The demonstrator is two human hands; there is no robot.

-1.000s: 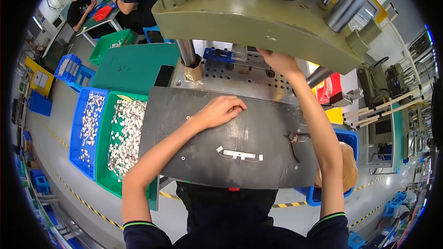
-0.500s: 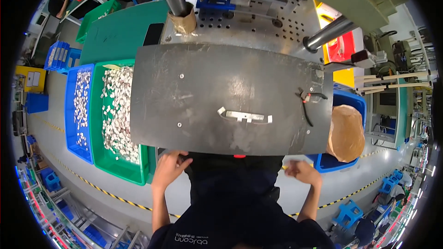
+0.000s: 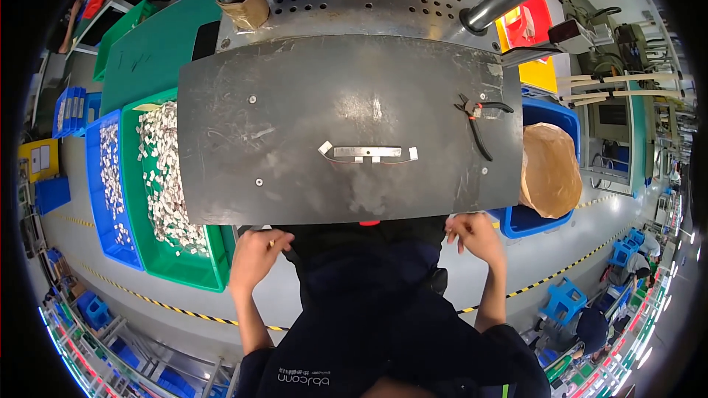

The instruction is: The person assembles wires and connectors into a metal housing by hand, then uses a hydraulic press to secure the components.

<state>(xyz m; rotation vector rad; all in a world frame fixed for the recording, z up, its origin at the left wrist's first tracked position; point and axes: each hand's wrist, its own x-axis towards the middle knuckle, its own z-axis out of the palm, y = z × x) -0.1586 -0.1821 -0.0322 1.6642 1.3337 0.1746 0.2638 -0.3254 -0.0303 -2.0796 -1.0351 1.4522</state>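
Note:
On the dark grey metal plate (image 3: 295, 103) lies a small silvery metal strip (image 3: 367, 152). A thin wire with white end pieces runs along the strip's near side. To its right rest cutting pliers (image 3: 476, 129) with black and red handles, jaws pointing away from me. My left hand (image 3: 254, 256) hangs just off the plate's near edge, fingers loosely bent and apart, with nothing visible in it. At the same edge further right is my right hand (image 3: 476, 237), its fingers slightly spread and no object showing in them. Neither hand touches the strip or the pliers.
Left of the plate stand a green bin (image 3: 214, 276) and a blue bin (image 3: 136, 258), both filled with small white pieces. A blue crate (image 3: 531, 228) with a brown paper liner (image 3: 549, 169) is at the right. Metal columns (image 3: 509, 0) rise behind the plate.
The whole view has shifted, so the plate sits lower-left to higher in the picture. My right hand has come up closer to the plate's near edge. The strip and pliers keep their places.

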